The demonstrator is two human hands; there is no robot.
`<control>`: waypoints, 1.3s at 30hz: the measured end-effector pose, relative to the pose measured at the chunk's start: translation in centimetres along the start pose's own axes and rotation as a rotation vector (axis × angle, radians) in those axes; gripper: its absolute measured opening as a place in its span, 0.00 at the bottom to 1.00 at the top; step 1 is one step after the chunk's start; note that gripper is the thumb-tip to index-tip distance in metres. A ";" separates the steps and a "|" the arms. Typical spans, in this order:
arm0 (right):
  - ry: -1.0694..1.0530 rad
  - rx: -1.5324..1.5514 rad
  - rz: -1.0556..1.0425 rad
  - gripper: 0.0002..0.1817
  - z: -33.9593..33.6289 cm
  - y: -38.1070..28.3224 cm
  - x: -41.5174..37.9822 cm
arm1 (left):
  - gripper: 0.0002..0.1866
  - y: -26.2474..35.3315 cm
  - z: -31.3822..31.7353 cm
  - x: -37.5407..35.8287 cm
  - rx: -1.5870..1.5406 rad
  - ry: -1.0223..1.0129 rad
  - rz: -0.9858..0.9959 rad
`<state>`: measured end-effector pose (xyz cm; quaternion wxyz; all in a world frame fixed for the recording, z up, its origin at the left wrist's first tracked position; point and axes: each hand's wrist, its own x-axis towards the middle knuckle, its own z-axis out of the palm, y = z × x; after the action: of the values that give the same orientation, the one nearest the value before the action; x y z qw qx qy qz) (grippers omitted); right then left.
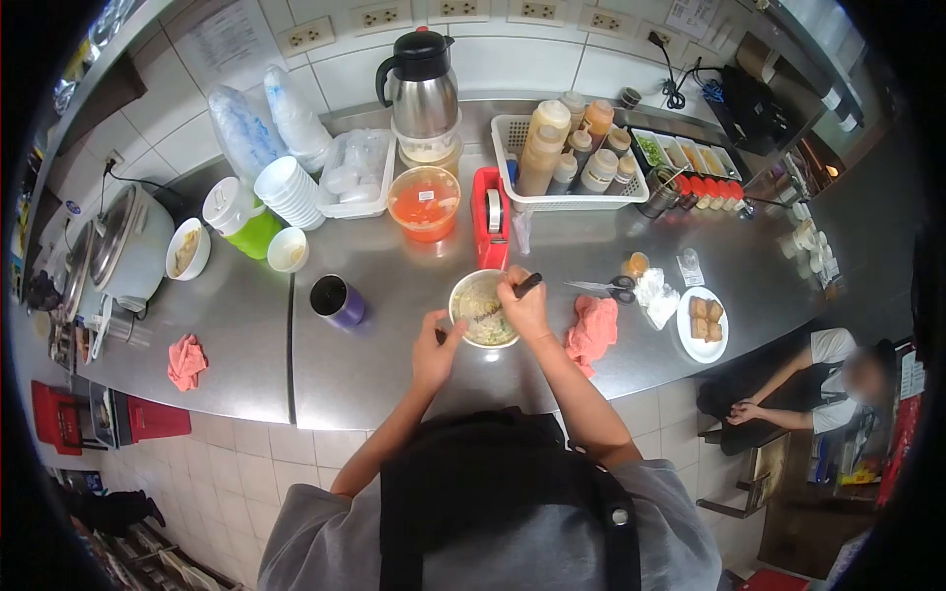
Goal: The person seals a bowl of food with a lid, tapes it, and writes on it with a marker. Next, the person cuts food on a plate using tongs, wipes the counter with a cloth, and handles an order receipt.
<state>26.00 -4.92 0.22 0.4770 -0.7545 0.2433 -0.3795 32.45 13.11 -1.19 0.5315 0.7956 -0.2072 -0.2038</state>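
A round white bowl (484, 332) stands on the steel counter in front of me. Its see-through lid has dark handwriting, and food with green bits shows beneath. My right hand (523, 305) grips a black marker (530, 285) over the lid's right side. On the left edge of the bowl, my left hand (435, 353) steadies it with thumb and fingers. A small dark piece, perhaps the marker's cap, shows between those fingers. Just behind the bowl is a red tape dispenser (490, 219).
A purple tumbler (338, 300) stands left, a pink cloth (592, 332) and scissors (603, 287) right. Farther right is a plate (701, 351) with browned food pieces. Behind are an orange-filled tub (424, 225), a flask (424, 89) and a sauce-bottle basket (581, 203). A seated person (788, 394) is at right.
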 end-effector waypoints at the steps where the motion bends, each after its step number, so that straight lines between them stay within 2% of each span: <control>1: 0.001 -0.049 -0.013 0.11 0.1 0.3 0.0 | 0.25 0.2 0.0 -0.1 -0.014 0.014 0.009; 3: 0.005 -0.098 -0.028 0.12 0.2 0.3 0.3 | 0.23 0.2 0.0 0.1 -0.028 0.029 0.021; 6: 0.000 -0.118 -0.051 0.12 0.0 0.0 -0.2 | 0.29 -0.8 -0.1 -0.3 -0.052 -0.014 0.053; 8: 0.037 0.008 0.078 0.12 -0.4 -0.3 0.0 | 0.28 -1.1 -0.2 -0.6 -0.122 0.034 0.151; 9: 0.040 0.005 0.078 0.12 -0.3 -0.1 0.2 | 0.28 -1.5 -0.5 -0.6 -0.124 0.030 0.152; 11: 0.089 -0.112 -0.020 0.12 0.1 0.5 0.1 | 0.24 -2.6 -1.4 -1.0 -0.385 -0.027 0.095; 15: 0.085 -0.078 -0.065 0.12 0.0 -0.2 0.2 | 0.24 -1.2 -2.5 -1.8 -0.355 -0.040 0.157; 17: 0.088 -0.119 -0.032 0.12 0.0 0.1 0.1 | 0.24 -0.2 -2.6 -2.3 -0.297 0.019 0.247; 21: 0.141 -0.082 0.005 0.13 0.1 0.3 0.1 | 0.20 0.1 -3.0 -2.5 -0.234 0.000 0.288; 23: 0.073 0.177 0.135 0.14 0.1 1.9 0.3 | 0.16 0.9 -2.9 -2.9 -0.267 -0.080 0.246; 24: 0.069 0.175 0.134 0.14 -0.1 0.8 0.0 | 0.16 1.4 -3.0 -3.0 -0.270 -0.077 0.245; 26: -0.002 0.402 0.168 0.17 -0.5 -4.1 -0.8 | 0.14 2.3 -3.0 -3.2 -0.197 -0.084 0.271; 28: -0.011 0.424 0.192 0.17 -0.1 -7.4 -2.0 | 0.14 2.9 -2.6 -3.4 -0.271 -0.132 0.247; 31: -0.001 0.443 0.198 0.17 0.7 -7.6 -3.1 | 0.15 4.2 -2.3 -3.6 -0.321 -0.222 0.255; 34: -0.215 0.413 0.218 0.13 0.6 -8.0 -4.1 | 0.15 4.0 -2.0 -4.2 -0.478 -0.327 0.182; 37: -0.289 0.469 0.238 0.13 0.2 -9.2 -4.7 | 0.14 4.5 -2.4 -4.2 -0.558 -0.343 0.077; 39: -0.331 0.500 0.250 0.15 0.3 -9.4 -5.3 | 0.12 4.6 -3.2 -4.7 -0.511 -0.491 0.035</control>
<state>23.10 3.15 6.86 0.7234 -0.6298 0.1527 -0.2382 29.76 16.53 4.69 0.6512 0.5604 -0.2849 -0.4251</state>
